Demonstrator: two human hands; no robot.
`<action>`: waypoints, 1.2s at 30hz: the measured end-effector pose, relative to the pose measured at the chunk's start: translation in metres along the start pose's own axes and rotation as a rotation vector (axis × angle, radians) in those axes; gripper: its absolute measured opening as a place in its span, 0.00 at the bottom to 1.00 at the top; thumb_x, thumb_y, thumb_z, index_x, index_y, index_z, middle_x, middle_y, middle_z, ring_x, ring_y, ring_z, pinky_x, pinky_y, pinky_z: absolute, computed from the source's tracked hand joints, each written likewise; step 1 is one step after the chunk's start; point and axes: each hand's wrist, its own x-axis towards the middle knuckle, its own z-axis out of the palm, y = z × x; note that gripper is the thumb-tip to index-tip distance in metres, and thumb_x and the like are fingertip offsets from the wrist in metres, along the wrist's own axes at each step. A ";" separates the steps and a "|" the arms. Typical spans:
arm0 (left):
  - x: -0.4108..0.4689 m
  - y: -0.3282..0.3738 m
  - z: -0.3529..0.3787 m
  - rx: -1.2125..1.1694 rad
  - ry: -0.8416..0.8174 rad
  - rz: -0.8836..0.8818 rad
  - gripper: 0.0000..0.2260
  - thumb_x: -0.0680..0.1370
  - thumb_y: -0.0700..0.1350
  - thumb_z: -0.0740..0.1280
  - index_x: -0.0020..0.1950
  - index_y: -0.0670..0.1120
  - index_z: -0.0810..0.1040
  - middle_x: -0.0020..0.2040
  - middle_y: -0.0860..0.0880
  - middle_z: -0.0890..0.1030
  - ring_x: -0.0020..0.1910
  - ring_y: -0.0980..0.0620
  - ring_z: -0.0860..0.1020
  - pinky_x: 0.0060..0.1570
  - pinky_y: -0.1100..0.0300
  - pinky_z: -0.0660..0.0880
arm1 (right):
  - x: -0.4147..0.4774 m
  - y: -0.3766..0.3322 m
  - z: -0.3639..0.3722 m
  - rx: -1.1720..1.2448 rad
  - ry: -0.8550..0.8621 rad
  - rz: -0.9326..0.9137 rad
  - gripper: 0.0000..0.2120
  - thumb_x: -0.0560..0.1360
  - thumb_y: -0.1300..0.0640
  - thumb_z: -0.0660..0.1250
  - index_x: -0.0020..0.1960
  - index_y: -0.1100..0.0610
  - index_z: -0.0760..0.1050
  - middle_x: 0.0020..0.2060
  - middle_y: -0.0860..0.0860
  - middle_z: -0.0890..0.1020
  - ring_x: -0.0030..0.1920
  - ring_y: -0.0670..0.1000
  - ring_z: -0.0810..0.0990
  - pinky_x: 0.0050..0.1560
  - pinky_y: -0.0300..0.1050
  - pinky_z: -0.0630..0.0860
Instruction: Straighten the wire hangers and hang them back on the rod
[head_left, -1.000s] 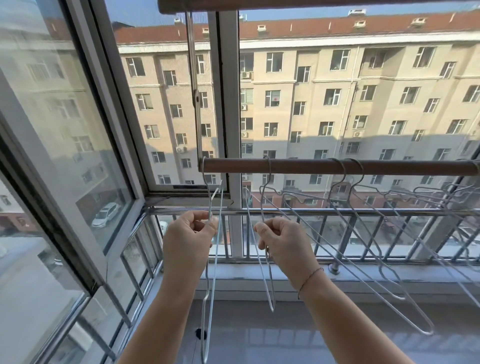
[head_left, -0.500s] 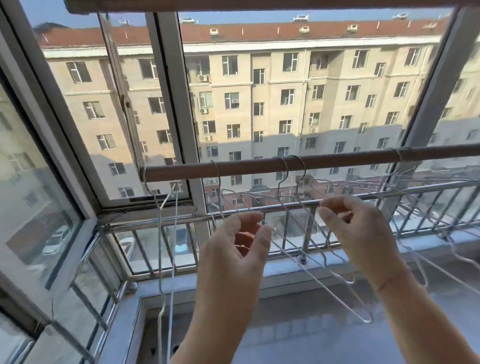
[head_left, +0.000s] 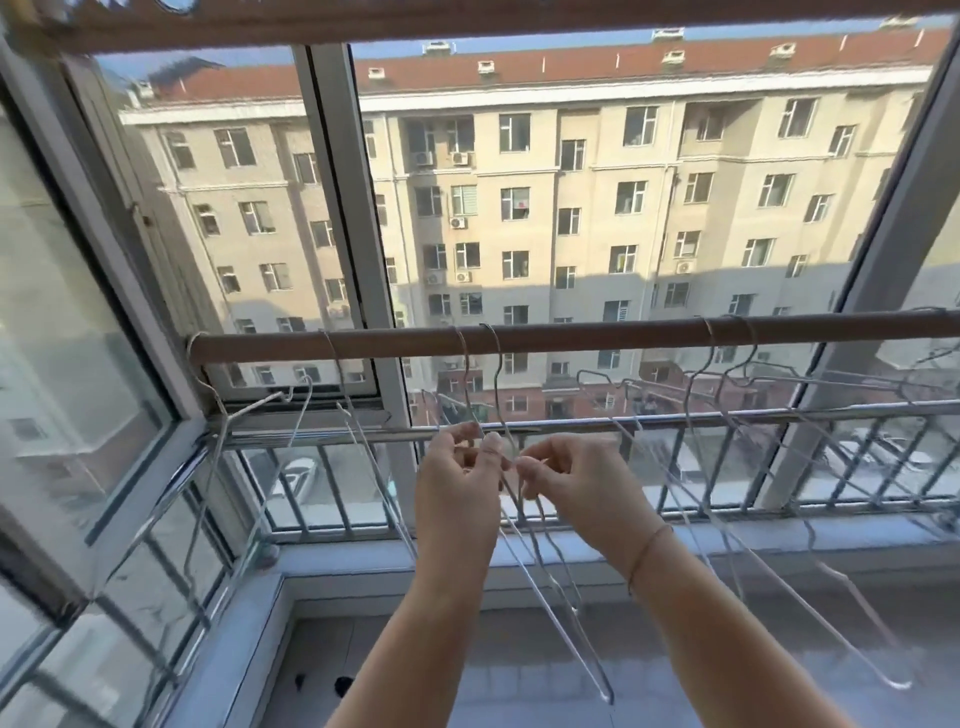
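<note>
A brown wooden rod (head_left: 571, 335) runs across the window at mid height. Several thin silver wire hangers hang from it by their hooks. My left hand (head_left: 457, 488) and my right hand (head_left: 576, 478) meet just below the rod's middle, fingertips pinching the neck of a middle hanger (head_left: 545, 587) whose long body slants down and right between my forearms. A second hook (head_left: 464, 364) hangs right beside it. Two hangers at the left end (head_left: 291, 415) hang free. More hangers (head_left: 737, 426) hang to the right, tilted and overlapping.
A metal railing (head_left: 675, 421) runs behind the hangers, with the grey sill (head_left: 779, 535) below it. Window frames (head_left: 353, 218) stand left and centre, another post (head_left: 852, 312) at right. A second wooden bar (head_left: 467, 21) crosses the top.
My hands left the two leftmost hangers, moved right along the rod and came together on a middle hanger. The view has swung right with them.
</note>
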 end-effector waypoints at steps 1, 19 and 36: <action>0.001 0.001 0.003 0.019 0.031 -0.004 0.08 0.77 0.48 0.65 0.55 0.49 0.76 0.41 0.51 0.83 0.38 0.53 0.81 0.40 0.57 0.79 | 0.001 0.001 -0.001 0.067 -0.034 -0.003 0.06 0.72 0.51 0.68 0.38 0.50 0.78 0.28 0.47 0.83 0.25 0.38 0.75 0.26 0.26 0.66; 0.007 0.009 0.003 -0.029 0.087 -0.039 0.09 0.78 0.43 0.64 0.56 0.42 0.78 0.42 0.44 0.82 0.35 0.52 0.76 0.41 0.57 0.76 | 0.000 0.022 -0.037 0.441 0.013 0.119 0.06 0.75 0.60 0.64 0.43 0.58 0.80 0.28 0.52 0.77 0.22 0.42 0.67 0.22 0.34 0.64; -0.039 0.050 0.024 0.146 0.073 0.424 0.06 0.77 0.48 0.64 0.53 0.52 0.74 0.45 0.52 0.78 0.43 0.58 0.76 0.44 0.63 0.76 | -0.032 0.033 -0.113 0.022 0.456 -0.072 0.05 0.73 0.58 0.67 0.48 0.54 0.78 0.37 0.43 0.80 0.39 0.42 0.79 0.42 0.35 0.74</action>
